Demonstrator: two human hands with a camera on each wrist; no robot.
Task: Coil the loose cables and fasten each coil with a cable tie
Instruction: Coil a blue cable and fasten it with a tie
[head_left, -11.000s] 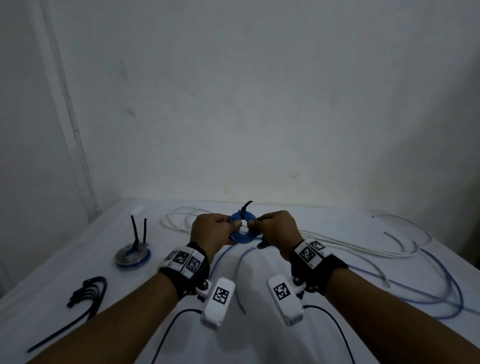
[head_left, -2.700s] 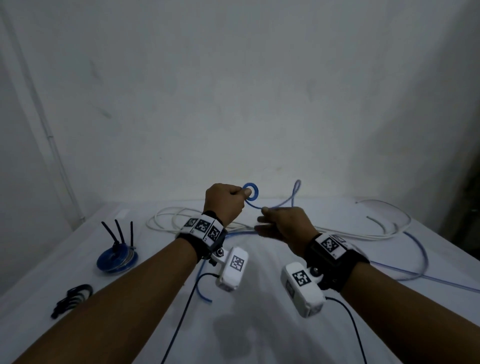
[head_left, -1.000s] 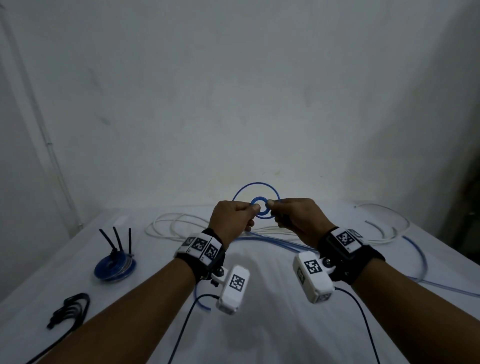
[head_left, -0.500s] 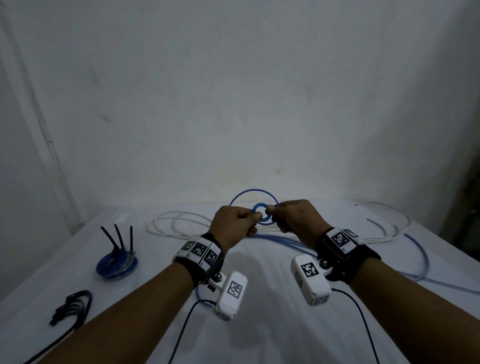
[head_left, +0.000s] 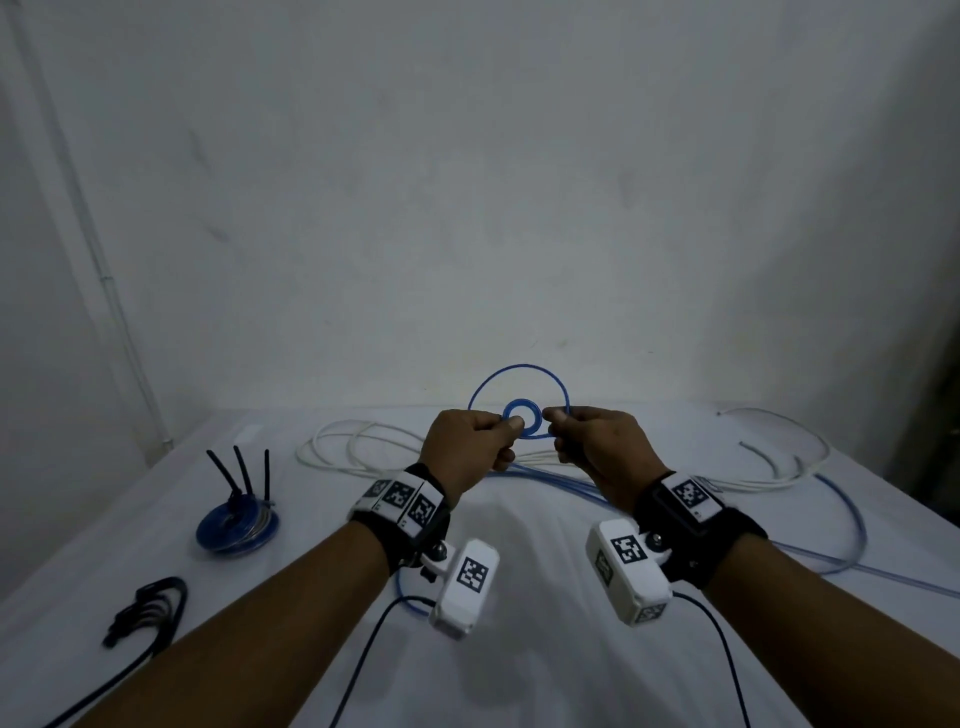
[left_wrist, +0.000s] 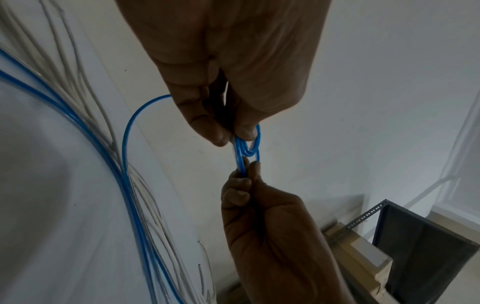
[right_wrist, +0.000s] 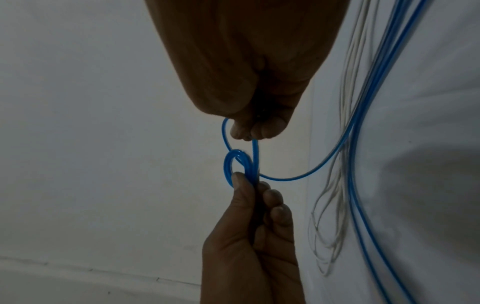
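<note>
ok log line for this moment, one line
stage: coiling blue cable | left hand: pinches small coil | right hand: pinches outer loop | cable ties: on table, untouched

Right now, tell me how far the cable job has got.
Done: one tied coil lies on the table. In hand: left hand pinches a small blue coil, right hand feeds a wider loop. Left: the loose blue cable's slack, white cable, spare ties.

tied coil (head_left: 238, 527) left, loose cables (head_left: 769, 467) right
</note>
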